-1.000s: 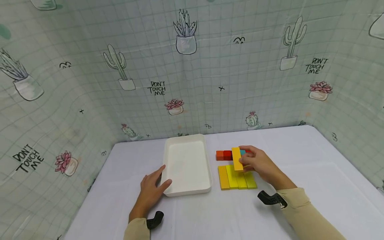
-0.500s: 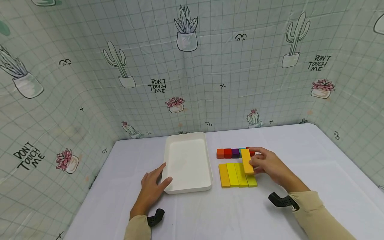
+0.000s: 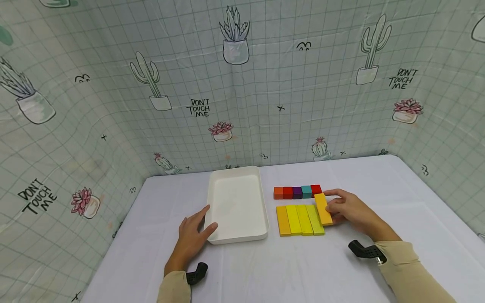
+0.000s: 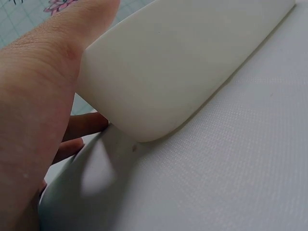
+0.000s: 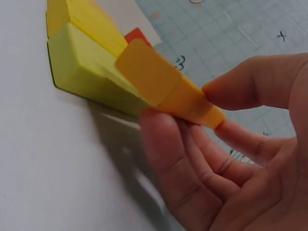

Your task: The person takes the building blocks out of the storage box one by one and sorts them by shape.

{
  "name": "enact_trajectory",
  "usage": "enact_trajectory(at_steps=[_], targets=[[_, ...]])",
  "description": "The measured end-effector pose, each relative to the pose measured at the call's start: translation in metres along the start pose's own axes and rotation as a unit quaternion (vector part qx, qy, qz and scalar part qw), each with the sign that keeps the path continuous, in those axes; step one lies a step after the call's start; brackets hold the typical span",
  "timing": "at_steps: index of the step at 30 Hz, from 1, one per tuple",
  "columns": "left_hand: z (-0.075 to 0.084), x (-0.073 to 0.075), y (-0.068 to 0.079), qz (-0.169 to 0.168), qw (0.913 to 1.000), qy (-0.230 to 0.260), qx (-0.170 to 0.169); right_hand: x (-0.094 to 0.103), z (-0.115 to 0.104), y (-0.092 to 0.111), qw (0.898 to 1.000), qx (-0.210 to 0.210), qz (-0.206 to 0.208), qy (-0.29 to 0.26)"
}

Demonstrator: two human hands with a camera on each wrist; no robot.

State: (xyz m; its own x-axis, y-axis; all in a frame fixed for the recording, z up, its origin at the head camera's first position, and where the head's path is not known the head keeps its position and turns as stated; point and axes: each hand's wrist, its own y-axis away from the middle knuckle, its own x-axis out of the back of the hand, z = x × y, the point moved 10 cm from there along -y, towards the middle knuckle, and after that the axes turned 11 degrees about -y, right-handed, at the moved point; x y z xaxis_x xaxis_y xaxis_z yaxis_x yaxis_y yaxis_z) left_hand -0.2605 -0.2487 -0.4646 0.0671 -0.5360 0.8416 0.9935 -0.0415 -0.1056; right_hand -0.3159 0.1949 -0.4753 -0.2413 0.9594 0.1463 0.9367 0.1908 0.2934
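Observation:
In the head view my right hand (image 3: 354, 212) pinches an orange-yellow rectangular block (image 3: 323, 209) by its right side. The block is tilted and overlaps the right end of a row of flat yellow to lime blocks (image 3: 299, 220). In the right wrist view, thumb and fingertips grip the orange-yellow block (image 5: 168, 86) beside the lime block (image 5: 91, 72). My left hand (image 3: 192, 236) rests at the left side of a white tray (image 3: 236, 240), thumb over the rim. The left wrist view shows the other fingers partly hidden past the tray's corner.
Behind the yellow row lies a line of small cubes in orange, red, purple and teal, with a purple cube (image 3: 297, 192) in the middle. A white cloth (image 3: 242, 273) covers the table. A printed curtain (image 3: 265, 84) rises at the back and sides.
My right hand has moved right with the orange-yellow block, from above the middle of the yellow row to its right end. The cubes behind are now uncovered. My left hand stays put.

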Motion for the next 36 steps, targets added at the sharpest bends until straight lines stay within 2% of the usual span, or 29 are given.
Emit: enact_trajectory(at_steps=[9,15,26,36], targets=[[-0.001,0.001,0.000,0.003,1.0000,-0.007,0.001,0.001,0.007,-0.003,1.000,-0.021,-0.010,0.020],[-0.004,-0.003,0.000,-0.012,0.9998,-0.007,0.017,0.000,0.013,-0.004,0.999,-0.030,-0.011,0.044],[-0.002,-0.002,-0.001,-0.006,0.9999,-0.008,0.010,-0.001,0.008,-0.002,0.994,-0.029,-0.017,0.100],[-0.001,-0.002,-0.002,-0.005,0.9999,-0.007,0.011,-0.001,0.009,-0.001,0.992,-0.031,-0.010,0.120]])
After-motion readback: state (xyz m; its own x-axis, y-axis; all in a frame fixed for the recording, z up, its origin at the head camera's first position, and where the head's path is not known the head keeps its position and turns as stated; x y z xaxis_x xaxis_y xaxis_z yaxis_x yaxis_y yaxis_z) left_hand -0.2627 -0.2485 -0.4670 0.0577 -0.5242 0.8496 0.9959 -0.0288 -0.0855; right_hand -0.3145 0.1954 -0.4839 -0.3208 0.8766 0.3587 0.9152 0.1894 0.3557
